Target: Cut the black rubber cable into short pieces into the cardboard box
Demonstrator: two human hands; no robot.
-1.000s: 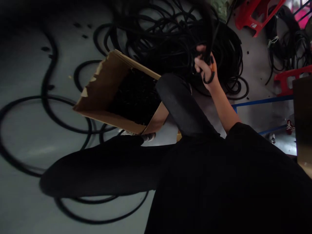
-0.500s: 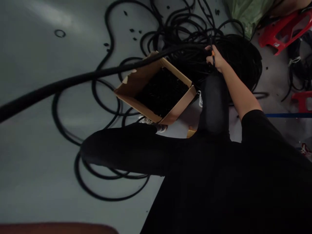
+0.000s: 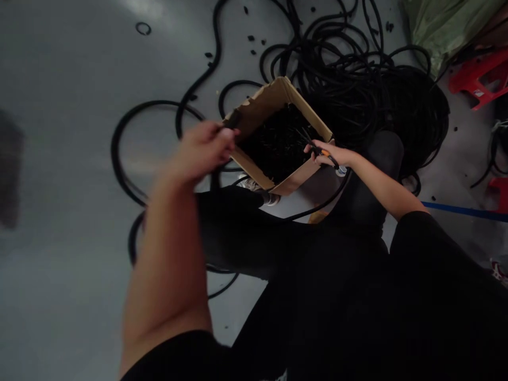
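My left hand (image 3: 208, 148) is closed on a black rubber cord (image 3: 233, 119), whose end pokes out past the fingers at the left edge of a cardboard box (image 3: 296, 181). My right hand (image 3: 327, 153) grips scissors (image 3: 317, 148) with black and orange handles at the box's right corner. The blades point up and left over the box; they are too dark to tell whether they are apart. Inside the box lies a heap of small black pieces (image 3: 278, 143). The left forearm covers part of the looped cord on the floor.
A large tangle of black cord (image 3: 341, 69) lies behind the box. Loose loops (image 3: 113, 143) and small black scraps (image 3: 251, 38) are on the grey floor. Red plastic stools (image 3: 476, 84) and a green sack (image 3: 436, 32) stand at the right. My knees flank the box.
My left hand has come into view at the left, holding the cord. My right hand with the scissors has moved down and left from the tangle to the box. The view has shifted slightly.
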